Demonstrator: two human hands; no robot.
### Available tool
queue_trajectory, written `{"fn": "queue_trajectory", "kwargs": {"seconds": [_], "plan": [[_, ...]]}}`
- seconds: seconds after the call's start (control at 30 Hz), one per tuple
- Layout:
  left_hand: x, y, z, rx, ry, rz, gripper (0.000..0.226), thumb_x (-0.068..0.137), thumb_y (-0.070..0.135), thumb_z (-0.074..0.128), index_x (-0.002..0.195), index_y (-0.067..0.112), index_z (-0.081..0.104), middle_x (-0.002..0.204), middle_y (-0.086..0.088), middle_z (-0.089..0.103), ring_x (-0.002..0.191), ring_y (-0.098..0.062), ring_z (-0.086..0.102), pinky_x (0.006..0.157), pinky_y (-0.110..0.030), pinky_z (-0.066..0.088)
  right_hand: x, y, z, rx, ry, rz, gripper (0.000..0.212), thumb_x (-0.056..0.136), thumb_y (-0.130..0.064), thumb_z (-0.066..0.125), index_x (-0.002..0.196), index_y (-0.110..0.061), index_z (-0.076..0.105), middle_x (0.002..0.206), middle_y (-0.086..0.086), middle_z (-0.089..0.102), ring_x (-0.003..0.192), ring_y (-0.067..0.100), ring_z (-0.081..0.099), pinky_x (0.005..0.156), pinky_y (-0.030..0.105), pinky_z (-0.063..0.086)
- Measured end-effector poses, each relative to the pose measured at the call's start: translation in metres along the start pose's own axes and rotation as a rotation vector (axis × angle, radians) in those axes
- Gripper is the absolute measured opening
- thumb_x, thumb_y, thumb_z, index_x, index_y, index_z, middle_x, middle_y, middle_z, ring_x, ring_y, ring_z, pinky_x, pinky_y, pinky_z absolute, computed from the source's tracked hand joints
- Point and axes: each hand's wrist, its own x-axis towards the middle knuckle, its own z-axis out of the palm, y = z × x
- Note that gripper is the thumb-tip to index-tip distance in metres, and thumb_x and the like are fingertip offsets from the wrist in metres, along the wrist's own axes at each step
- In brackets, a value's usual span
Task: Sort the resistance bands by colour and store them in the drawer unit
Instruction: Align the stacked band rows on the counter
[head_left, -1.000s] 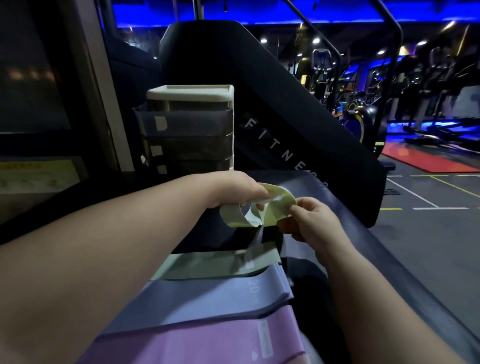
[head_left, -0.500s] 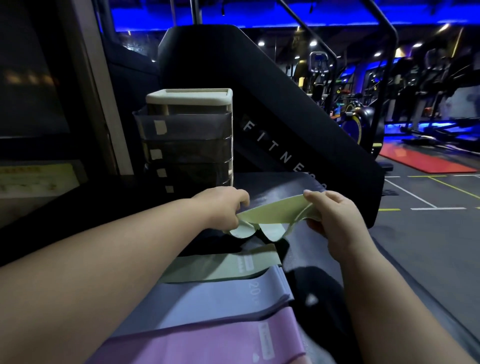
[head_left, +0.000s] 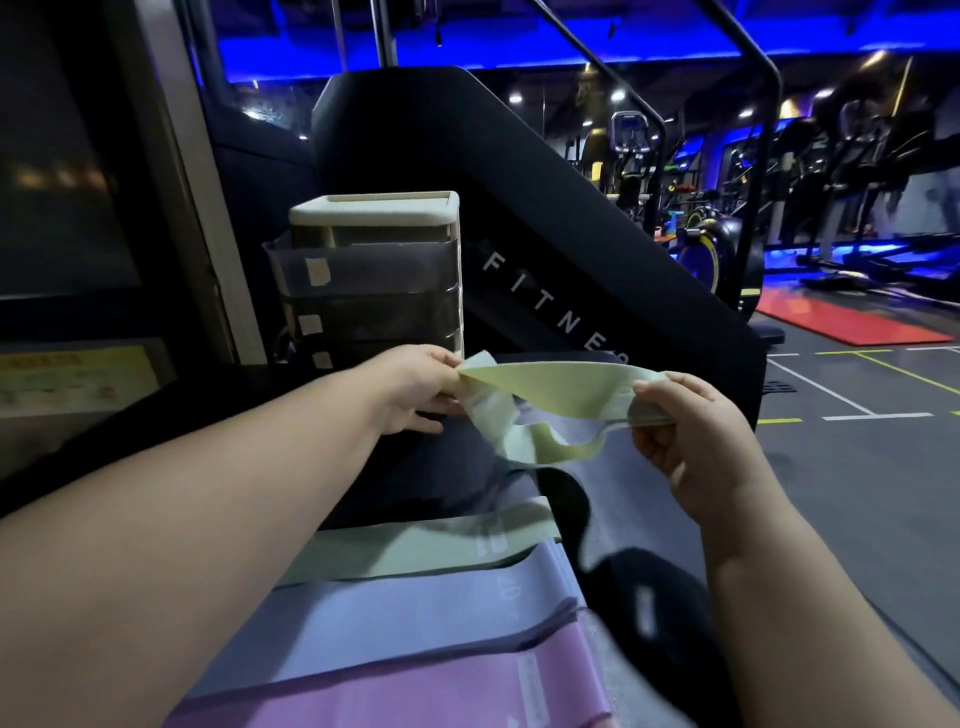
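Pinching opposite ends, left hand (head_left: 415, 387) and right hand (head_left: 691, 431) hold the pale green band (head_left: 561, 395) stretched between them.

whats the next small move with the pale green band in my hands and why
Probably untwist the pale yellow-green elastic resistance band: the left hand and right hand pinch its ends, yet its lower strand hangs looped and twisted. Flattened, it should fit more neatly into the beige stacked drawer unit behind.
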Motion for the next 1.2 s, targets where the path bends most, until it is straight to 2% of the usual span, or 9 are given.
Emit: {"fn": "queue_trajectory", "kwargs": {"seconds": [0.13,0.27,0.4,0.53,0.63,0.83,0.9,1.07,1.2], "plan": [[-0.007,0.011,-0.011,-0.16,-0.056,0.027,0.015,0.095,0.009,0.049,0.089,0.019,0.058,0.082,0.002,0.066,0.075,-0.015,0.063,0.086,-0.041,0.048,0.001,0.002,-0.003,0.004,0.0,-0.002,0.012,0.089,-0.006,0.059,0.081,-0.015,0.063,0.061,-0.004,0.059,0.055,0.009,0.05,0.054,0.019,0.043],[-0.014,0.016,-0.026,-0.125,-0.075,0.095,0.013,0.097,0.015,0.049,0.088,0.016,0.059,0.075,-0.002,0.062,0.065,-0.016,0.06,0.068,-0.032,0.05,0.002,0.0,-0.007,0.081,0.027,0.006,0.013,0.09,-0.006,0.057,0.099,-0.013,0.063,0.072,-0.002,0.061,0.059,0.009,0.053,0.05,0.017,0.044],[-0.025,0.021,-0.04,-0.009,-0.081,0.155,0.008,0.093,0.02,0.058,0.086,0.016,0.058,0.065,0.002,0.062,0.048,-0.008,0.057,0.044,-0.018,0.045,0.001,-0.003,-0.006,0.151,0.023,-0.004,0.017,0.09,-0.004,0.056,0.097,-0.016,0.064,0.071,-0.003,0.063,0.059,0.008,0.055,0.049,0.016,0.042],[-0.037,0.021,-0.061,0.486,-0.096,0.19,0.021,0.081,0.044,0.071,0.074,0.025,0.068,0.071,0.003,0.061,0.069,-0.016,0.056,0.068,-0.031,0.044,-0.003,-0.007,-0.004,0.17,0.036,-0.013,0.021,0.09,-0.002,0.054,0.093,-0.02,0.065,0.074,-0.003,0.064,0.06,0.009,0.057,0.05,0.017,0.042],[-0.049,0.015,-0.068,0.847,-0.054,0.192,0.031,0.079,0.058,0.066,0.06,0.033,0.065,0.06,0.015,0.06,0.068,-0.01,0.058,0.068,-0.028,0.045,-0.006,-0.006,0.001,0.119,0.015,-0.014,0.024,0.089,-0.003,0.054,0.099,-0.022,0.064,0.078,-0.001,0.059,0.063,0.01,0.052,0.051,0.018,0.041],[-0.075,-0.023,-0.096,0.973,-0.079,0.193,0.007,0.082,0.036,0.071,0.083,0.033,0.065,0.08,0.012,0.066,0.08,-0.008,0.063,0.074,-0.028,0.049,-0.014,0.002,0.02,-0.022,-0.082,-0.027,0.027,0.09,0.001,0.054,0.088,-0.026,0.057,0.067,-0.009,0.059,0.057,0.006,0.052,0.05,0.02,0.04],[-0.086,-0.039,-0.112,0.911,-0.078,0.167,0.009,0.074,0.031,0.069,0.081,0.035,0.066,0.081,0.01,0.068,0.081,-0.007,0.064,0.077,-0.03,0.051,-0.018,0.007,0.027,-0.081,-0.159,-0.017,0.026,0.09,0.001,0.055,0.083,-0.023,0.054,0.059,-0.012,0.058,0.054,0.004,0.051,0.046,0.018,0.037],[-0.109,-0.073,-0.14,0.677,0.03,0.204,0.02,0.063,0.033,0.067,0.08,0.023,0.07,0.096,0.006,0.064,0.084,0.0,0.059,0.072,-0.011,0.042,-0.027,0.018,0.043,-0.239,-0.285,0.013,0.023,0.086,0.0,0.065,0.074,-0.018,0.057,0.07,0.001,0.06,0.063,0.011,0.051,0.048,0.016,0.037],[-0.111,-0.098,-0.15,0.39,0.024,0.171,0.018,0.066,0.027,0.069,0.079,0.014,0.07,0.08,-0.002,0.07,0.076,-0.013,0.063,0.07,-0.017,0.046,-0.031,0.03,0.051,-0.326,-0.317,0.027,0.017,0.082,-0.002,0.07,0.076,-0.016,0.062,0.07,0.004,0.068,0.064,0.012,0.059,0.047,0.013,0.039]]}}
